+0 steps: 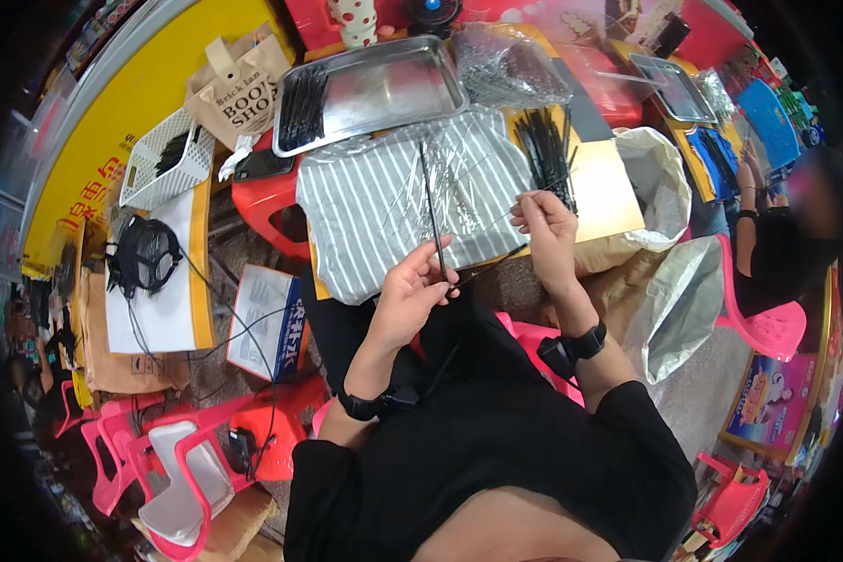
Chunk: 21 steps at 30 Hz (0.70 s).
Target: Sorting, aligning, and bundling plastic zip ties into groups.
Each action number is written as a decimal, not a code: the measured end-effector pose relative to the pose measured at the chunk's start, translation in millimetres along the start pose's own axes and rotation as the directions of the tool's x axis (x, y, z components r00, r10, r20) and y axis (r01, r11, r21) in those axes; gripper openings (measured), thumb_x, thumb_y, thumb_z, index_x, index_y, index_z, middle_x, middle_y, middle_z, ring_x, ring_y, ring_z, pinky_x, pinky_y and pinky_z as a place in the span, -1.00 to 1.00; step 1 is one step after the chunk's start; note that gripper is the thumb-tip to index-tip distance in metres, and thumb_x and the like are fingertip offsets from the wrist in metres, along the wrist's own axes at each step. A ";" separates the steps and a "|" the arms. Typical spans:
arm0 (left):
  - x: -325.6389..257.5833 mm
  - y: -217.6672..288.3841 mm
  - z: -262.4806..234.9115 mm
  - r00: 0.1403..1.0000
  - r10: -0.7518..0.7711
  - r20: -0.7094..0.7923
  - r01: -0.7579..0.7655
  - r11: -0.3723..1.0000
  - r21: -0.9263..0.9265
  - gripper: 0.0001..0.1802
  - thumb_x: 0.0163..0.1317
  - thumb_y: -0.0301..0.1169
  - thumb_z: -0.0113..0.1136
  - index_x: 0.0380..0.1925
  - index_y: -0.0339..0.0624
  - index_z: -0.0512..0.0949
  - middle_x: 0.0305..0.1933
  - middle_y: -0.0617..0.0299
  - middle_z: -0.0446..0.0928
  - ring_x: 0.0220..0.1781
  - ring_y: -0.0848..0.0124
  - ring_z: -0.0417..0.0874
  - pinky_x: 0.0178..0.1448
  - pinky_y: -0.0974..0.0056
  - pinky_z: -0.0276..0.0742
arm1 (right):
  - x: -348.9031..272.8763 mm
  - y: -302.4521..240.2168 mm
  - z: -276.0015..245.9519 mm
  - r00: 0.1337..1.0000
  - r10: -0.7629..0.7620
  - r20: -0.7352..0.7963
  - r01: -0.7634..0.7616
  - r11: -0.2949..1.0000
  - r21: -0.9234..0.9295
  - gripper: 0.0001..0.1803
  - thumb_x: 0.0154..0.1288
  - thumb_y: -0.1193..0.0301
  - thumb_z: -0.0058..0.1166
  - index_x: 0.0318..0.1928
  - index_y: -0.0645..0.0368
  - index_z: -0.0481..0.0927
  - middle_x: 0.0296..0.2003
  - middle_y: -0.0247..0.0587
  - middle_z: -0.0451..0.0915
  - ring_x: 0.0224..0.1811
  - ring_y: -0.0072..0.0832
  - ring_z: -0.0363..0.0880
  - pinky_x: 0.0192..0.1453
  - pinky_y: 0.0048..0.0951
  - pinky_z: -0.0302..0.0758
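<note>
Above striped cloth (393, 197): left hand (410, 298) grips upright black stick (433, 215); right hand (545, 234) pinches thin wire (496, 217).

1. A thin black strip (433, 211), long, straight and narrow like a cable tie, is pinched at its lower end by the fingers of the left hand (410, 298). It stands nearly upright in the picture and runs toward 12 o'clock, crossing over a grey-and-white striped cloth.
2. A thin clear strip (501, 217), pale and hard to make out, is held by the fingertips of the right hand (545, 234). It slants from the hand toward 8 o'clock, low over the same cloth.
3. The two hands sit near each other, the right at 2 o'clock from the left.
</note>
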<state>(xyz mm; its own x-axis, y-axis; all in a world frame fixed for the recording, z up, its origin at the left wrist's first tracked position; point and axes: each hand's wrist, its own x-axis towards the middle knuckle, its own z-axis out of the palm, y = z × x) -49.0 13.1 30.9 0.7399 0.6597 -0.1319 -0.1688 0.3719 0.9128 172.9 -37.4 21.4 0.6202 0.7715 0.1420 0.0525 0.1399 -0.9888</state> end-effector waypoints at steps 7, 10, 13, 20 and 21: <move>3.8 -1.7 3.7 1.000 0.002 0.007 -0.002 1.000 -0.021 -0.36 0.17 -0.73 -0.05 0.32 -0.30 0.19 -0.22 0.17 0.49 -0.26 0.47 0.57 -0.23 0.47 0.45 | -37.2 -6.1 26.4 0.887 0.342 0.311 -0.459 0.727 0.510 -0.88 0.40 0.41 -0.08 -0.23 0.19 0.49 -0.41 -0.28 0.58 -0.43 -0.58 0.52 -0.37 -0.59 0.39; 2.4 -1.6 5.8 1.000 0.001 0.001 -0.001 1.000 -0.024 -0.36 0.18 -0.73 -0.06 0.32 -0.29 0.19 -0.22 0.17 0.49 -0.26 0.48 0.56 -0.23 0.47 0.45 | -42.7 -2.3 29.3 0.868 0.377 0.323 -0.495 0.712 0.498 -0.87 0.40 0.41 -0.07 -0.23 0.19 0.50 -0.41 -0.28 0.58 -0.43 -0.58 0.52 -0.37 -0.59 0.39; 1.2 0.4 7.0 1.000 -0.001 -0.008 0.001 1.000 -0.022 -0.37 0.19 -0.73 -0.07 0.31 -0.28 0.21 -0.22 0.18 0.49 -0.26 0.49 0.55 -0.23 0.48 0.45 | -42.4 0.8 32.2 0.874 0.373 0.313 -0.485 0.715 0.503 -0.87 0.40 0.41 -0.07 -0.22 0.19 0.50 -0.41 -0.28 0.58 -0.43 -0.59 0.52 -0.36 -0.60 0.39; -0.6 0.5 6.2 0.999 0.033 0.000 -0.033 0.999 0.000 -0.38 0.19 -0.74 -0.08 0.31 -0.22 0.24 -0.22 0.24 0.48 -0.27 0.53 0.52 -0.21 0.48 0.44 | -41.6 1.0 34.7 0.862 0.428 0.272 -0.506 0.692 0.514 -0.89 0.38 0.48 -0.07 -0.25 0.25 0.50 -0.39 -0.23 0.54 -0.40 -0.52 0.52 -0.27 -0.57 0.48; -0.8 0.5 5.9 0.999 0.033 -0.001 -0.033 0.999 -0.001 -0.38 0.19 -0.74 -0.08 0.31 -0.22 0.24 -0.22 0.24 0.48 -0.27 0.53 0.52 -0.21 0.48 0.44 | -41.6 1.3 35.1 0.861 0.428 0.274 -0.508 0.692 0.513 -0.89 0.38 0.48 -0.07 -0.25 0.25 0.50 -0.39 -0.23 0.54 -0.40 -0.52 0.52 -0.27 -0.57 0.48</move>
<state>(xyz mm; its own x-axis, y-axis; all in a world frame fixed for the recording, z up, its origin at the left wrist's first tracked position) -45.9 8.9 33.8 0.7330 0.6725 -0.1023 -0.1938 0.3506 0.9163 119.7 -47.5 15.8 0.3423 0.8942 -0.2886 -0.6802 0.0239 -0.7326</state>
